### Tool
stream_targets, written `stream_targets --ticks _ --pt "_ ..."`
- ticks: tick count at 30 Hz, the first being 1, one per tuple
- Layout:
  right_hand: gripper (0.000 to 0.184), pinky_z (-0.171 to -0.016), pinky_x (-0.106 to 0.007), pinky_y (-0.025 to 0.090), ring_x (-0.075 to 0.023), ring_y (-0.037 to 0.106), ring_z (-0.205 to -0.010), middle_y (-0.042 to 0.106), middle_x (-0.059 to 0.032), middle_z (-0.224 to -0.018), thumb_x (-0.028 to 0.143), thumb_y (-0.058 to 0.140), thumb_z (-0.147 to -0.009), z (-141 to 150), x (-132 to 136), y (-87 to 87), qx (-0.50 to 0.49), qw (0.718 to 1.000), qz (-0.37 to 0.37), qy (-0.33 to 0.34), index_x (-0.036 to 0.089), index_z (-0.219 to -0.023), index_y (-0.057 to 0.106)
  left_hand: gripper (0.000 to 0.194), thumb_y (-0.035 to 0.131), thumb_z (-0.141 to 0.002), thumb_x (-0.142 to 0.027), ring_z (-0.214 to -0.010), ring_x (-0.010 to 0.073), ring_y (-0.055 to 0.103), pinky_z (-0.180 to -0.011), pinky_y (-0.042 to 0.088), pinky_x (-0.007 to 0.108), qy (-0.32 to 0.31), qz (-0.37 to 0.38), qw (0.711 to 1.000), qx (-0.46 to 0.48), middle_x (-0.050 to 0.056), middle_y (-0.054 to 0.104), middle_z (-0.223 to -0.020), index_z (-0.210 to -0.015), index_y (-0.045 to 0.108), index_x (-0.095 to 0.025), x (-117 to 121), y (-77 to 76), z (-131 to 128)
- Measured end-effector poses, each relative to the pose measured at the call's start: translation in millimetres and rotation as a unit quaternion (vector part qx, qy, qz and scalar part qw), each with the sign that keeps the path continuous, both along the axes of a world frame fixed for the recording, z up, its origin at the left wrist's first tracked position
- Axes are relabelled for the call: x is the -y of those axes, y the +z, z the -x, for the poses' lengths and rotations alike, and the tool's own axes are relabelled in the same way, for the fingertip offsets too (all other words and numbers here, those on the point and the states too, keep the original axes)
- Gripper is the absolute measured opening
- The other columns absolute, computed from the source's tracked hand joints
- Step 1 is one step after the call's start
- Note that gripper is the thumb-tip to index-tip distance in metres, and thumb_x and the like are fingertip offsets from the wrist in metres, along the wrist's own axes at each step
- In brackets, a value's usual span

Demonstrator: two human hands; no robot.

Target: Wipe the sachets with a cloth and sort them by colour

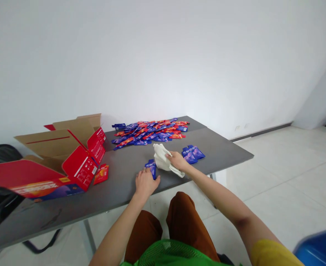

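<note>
containers: open corrugated carton [68, 147] at table's left end; kraft-brown flaps, glossy red printed panels, flaps splayed; inside hidden by flaps
loose stock: heap of foil pouches [150, 132] at far table end; blue and red, flat, overlapping
near carton: single red pouch [101, 174] lying flat, just beside carton wall
surface: grey table [68, 214]; smooth matte top
left hand [145, 183]: fingers over blue pouch [152, 169], touching it; grip cannot tell
right hand [177, 160]: lying on crumpled white cloth [163, 159]; soft, bunched, grip cannot tell
hands: apart, close together, cloth partly between them
right of right hand: two blue pouches [193, 154], overlapping, near hand, not touching
</note>
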State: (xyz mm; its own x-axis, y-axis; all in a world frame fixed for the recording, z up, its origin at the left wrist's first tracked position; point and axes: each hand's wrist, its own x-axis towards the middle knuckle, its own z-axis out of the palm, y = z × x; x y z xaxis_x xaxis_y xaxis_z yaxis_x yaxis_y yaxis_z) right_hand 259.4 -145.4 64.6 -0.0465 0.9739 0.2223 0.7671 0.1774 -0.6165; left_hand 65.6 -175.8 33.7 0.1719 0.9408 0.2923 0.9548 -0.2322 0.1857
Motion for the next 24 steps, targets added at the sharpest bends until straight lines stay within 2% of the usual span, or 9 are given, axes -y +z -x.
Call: stream_targets --ticks 4,7,9,12,14,16,18,20,24 --pt "0.042 -0.079 -0.030 0.046 -0.0220 0.062 -0.088 0.070 -0.0035 -0.100 0.040 0.037 -0.093 -15.7 0.9 10.6 -0.073 0.997 -0.012 0.038 0.017 -0.120 0.061 0.039 0.043 -0.085 -0.033 -0.086 0.0313 0.064 -0.081 0.043 0.043 0.042 0.033 0.995 0.081 0.020 0.066 -0.086 -0.110 0.060 -0.008 -12.6 -1.1 6.3" --pt "0.046 -0.085 -0.034 0.044 -0.0250 0.060 -0.101 0.065 -0.0050 -0.115 0.041 0.031 -0.095 6.5 3.2 14.6 -0.036 0.999 -0.011 0.005 0.023 -0.133 0.050 0.035 0.046 -0.083 -0.025 -0.083 0.0284 0.065 -0.079 0.046 0.042 0.045 0.060 0.952 0.295 0.017 0.068 -0.084 -0.112 0.061 -0.011 -30.1 -1.9 15.2" --pt "0.048 -0.091 -0.037 0.041 -0.0259 0.056 -0.110 0.059 -0.0052 -0.125 0.041 0.028 -0.095 35.6 7.8 10.5 0.016 1.000 -0.010 0.006 0.028 -0.141 0.039 0.032 0.048 -0.079 -0.023 -0.077 0.0243 0.065 -0.074 0.049 0.039 0.051 0.115 0.865 0.485 0.014 0.068 -0.085 -0.105 0.062 -0.011 -39.3 -5.4 17.9" --pt "0.051 -0.106 -0.040 0.027 -0.0228 0.043 -0.126 0.051 -0.0029 -0.136 0.030 0.033 -0.093 82.5 20.7 -4.7 0.081 0.990 -0.038 0.106 0.030 -0.144 0.032 0.032 0.052 -0.072 -0.020 -0.074 0.0194 0.065 -0.069 0.052 0.035 0.043 0.149 0.712 0.685 0.010 0.068 -0.085 -0.102 0.061 -0.011 -41.4 -12.3 18.5" --pt "0.052 -0.111 -0.050 0.009 -0.0225 0.027 -0.136 0.047 -0.0004 -0.139 0.028 0.036 -0.091 104.1 28.5 -14.6 0.086 0.985 -0.071 0.133 0.032 -0.143 0.032 0.035 0.057 -0.066 -0.020 -0.076 0.0181 0.065 -0.070 0.053 0.032 0.008 0.139 0.658 0.740 0.009 0.069 -0.086 -0.100 0.062 -0.013 -34.9 -14.6 19.5" --pt "0.048 -0.107 -0.063 -0.003 -0.0250 0.017 -0.139 0.045 0.0003 -0.140 0.035 0.034 -0.093 113.6 29.9 -19.1 0.060 0.989 -0.065 0.118 0.035 -0.141 0.034 0.035 0.061 -0.063 -0.021 -0.077 0.0185 0.065 -0.070 0.053 0.030 -0.016 0.157 0.638 0.754 0.009 0.069 -0.086 -0.097 0.063 -0.013 -25.4 -14.0 21.3" --pt "0.048 -0.102 -0.070 -0.001 -0.0279 0.017 -0.139 0.043 -0.0012 -0.142 0.047 0.029 -0.094 112.6 22.6 -17.7 0.027 0.993 -0.010 0.118 0.035 -0.139 0.038 0.032 0.064 -0.062 -0.024 -0.075 0.0197 0.066 -0.067 0.053 0.031 -0.020 0.188 0.639 0.745 0.010 0.069 -0.082 -0.092 0.063 -0.011 -16.3 -12.0 21.4" --pt "0.053 -0.100 -0.071 0.004 -0.0294 0.018 -0.138 0.039 -0.0035 -0.144 0.055 0.024 -0.093 106.3 8.3 -14.1 0.017 0.991 0.048 0.123 0.032 -0.138 0.041 0.030 0.064 -0.065 -0.029 -0.070 0.0194 0.066 -0.064 0.053 0.032 -0.009 0.185 0.651 0.736 0.009 0.068 -0.077 -0.088 0.062 -0.010 -10.0 -11.6 18.0" --pt "0.058 -0.102 -0.069 -0.001 -0.0289 0.018 -0.139 0.037 -0.0073 -0.145 0.054 0.020 -0.094 94.3 -21.8 -16.8 0.072 0.989 0.090 0.090 0.025 -0.139 0.040 0.031 0.062 -0.070 -0.031 -0.067 0.0160 0.065 -0.062 0.054 0.030 0.011 0.150 0.683 0.715 0.007 0.067 -0.081 -0.093 0.062 -0.010 -3.0 -25.2 5.2"
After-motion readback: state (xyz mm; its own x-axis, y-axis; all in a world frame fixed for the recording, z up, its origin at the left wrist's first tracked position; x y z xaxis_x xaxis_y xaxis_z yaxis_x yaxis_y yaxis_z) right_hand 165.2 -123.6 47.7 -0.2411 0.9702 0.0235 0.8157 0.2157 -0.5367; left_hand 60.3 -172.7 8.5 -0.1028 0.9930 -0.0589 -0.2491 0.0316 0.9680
